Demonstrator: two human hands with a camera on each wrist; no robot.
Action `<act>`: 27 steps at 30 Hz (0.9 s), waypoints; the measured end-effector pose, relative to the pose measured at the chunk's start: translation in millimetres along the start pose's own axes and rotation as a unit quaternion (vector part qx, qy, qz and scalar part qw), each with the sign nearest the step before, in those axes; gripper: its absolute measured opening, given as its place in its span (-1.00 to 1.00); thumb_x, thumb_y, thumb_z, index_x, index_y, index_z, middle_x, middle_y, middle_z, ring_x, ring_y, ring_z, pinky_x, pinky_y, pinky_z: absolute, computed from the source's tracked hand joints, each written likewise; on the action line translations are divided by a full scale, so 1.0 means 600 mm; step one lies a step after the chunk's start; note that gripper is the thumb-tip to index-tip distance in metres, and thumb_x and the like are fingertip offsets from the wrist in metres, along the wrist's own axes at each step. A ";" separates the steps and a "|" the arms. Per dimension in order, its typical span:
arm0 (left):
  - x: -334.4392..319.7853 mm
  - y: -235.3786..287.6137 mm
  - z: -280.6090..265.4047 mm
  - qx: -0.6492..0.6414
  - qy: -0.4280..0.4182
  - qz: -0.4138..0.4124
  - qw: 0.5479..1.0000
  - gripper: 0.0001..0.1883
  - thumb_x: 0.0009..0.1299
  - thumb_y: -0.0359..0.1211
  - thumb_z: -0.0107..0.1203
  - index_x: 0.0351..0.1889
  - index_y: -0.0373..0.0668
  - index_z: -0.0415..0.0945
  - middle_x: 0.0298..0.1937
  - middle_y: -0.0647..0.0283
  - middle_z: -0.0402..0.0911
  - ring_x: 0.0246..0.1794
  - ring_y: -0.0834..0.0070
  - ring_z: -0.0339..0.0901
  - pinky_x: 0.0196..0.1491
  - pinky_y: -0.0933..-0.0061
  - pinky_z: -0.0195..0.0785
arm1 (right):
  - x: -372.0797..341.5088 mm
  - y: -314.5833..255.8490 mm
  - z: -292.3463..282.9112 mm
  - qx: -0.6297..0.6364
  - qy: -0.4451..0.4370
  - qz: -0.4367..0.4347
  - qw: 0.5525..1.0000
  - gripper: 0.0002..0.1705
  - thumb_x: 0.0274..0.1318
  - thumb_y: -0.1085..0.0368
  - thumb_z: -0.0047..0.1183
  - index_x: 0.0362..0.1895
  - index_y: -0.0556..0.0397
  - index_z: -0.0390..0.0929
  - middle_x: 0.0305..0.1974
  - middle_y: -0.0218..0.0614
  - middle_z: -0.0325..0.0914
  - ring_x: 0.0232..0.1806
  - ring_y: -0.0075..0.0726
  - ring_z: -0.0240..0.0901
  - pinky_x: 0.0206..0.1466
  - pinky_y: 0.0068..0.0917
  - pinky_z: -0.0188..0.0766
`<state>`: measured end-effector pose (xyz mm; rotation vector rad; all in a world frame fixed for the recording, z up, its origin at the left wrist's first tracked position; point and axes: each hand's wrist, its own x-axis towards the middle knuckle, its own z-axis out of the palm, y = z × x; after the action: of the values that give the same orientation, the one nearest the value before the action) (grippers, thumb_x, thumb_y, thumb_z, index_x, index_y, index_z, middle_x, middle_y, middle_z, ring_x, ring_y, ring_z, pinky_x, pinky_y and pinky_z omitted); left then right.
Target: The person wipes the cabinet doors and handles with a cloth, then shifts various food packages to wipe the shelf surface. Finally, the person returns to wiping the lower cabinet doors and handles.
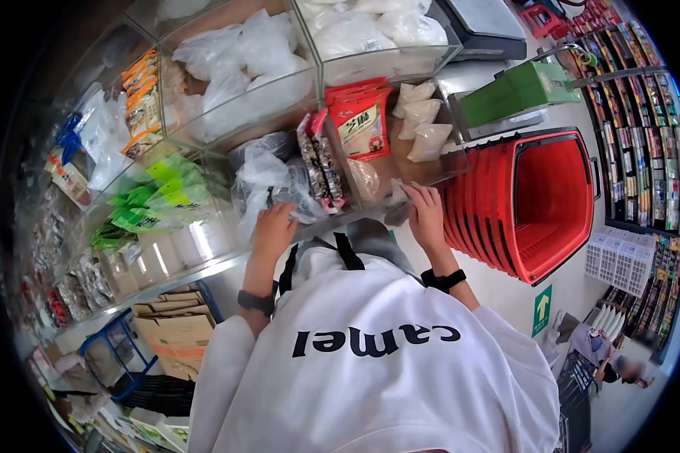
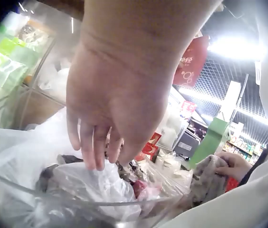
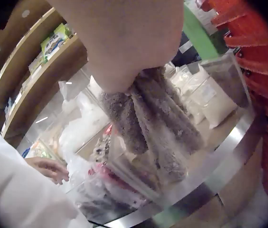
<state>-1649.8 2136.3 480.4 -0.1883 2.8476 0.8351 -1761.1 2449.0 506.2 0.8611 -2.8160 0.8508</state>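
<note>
From my right hand (image 1: pixel 428 219) hangs a grey, fuzzy cloth (image 3: pixel 164 126), pinched at its upper end. It dangles beside the front edge of the clear-walled bin, with small bags of pale grain or powder (image 3: pixel 210 97) behind it. My left hand (image 2: pixel 117 104) reaches down over clear plastic bags (image 1: pixel 268 181) in the neighbouring compartment. Its fingers are loosely straight, the fingertips right at the plastic, and nothing is gripped. Just right of the left hand stand dark-speckled packets with pink ends (image 1: pixel 319 162).
Stacked red shopping baskets (image 1: pixel 551 204) stand close on the right. Red packets (image 1: pixel 357 121) and larger white bags (image 1: pixel 242 49) fill compartments farther back. Green packets (image 1: pixel 159 196) lie on the left. Cartons on a blue trolley (image 1: pixel 113 355) are at lower left; a person (image 1: pixel 623 368) is far right.
</note>
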 end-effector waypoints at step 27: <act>0.202 0.158 0.027 -0.046 -0.028 -0.038 0.998 -0.82 0.28 -0.25 0.03 -0.35 -0.15 0.52 -0.46 0.16 0.61 -0.41 0.15 0.57 -0.29 0.17 0.36 | 0.157 0.161 -0.155 -0.013 -0.017 0.029 0.999 -0.49 -0.20 0.58 -0.09 -0.03 0.08 0.45 -0.14 -0.17 0.48 -0.11 0.01 0.34 0.00 -0.24 0.32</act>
<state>-1782.0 2215.3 493.1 -0.2797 2.7339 0.9408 -1899.7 2518.3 558.8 0.8009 -2.8882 0.8132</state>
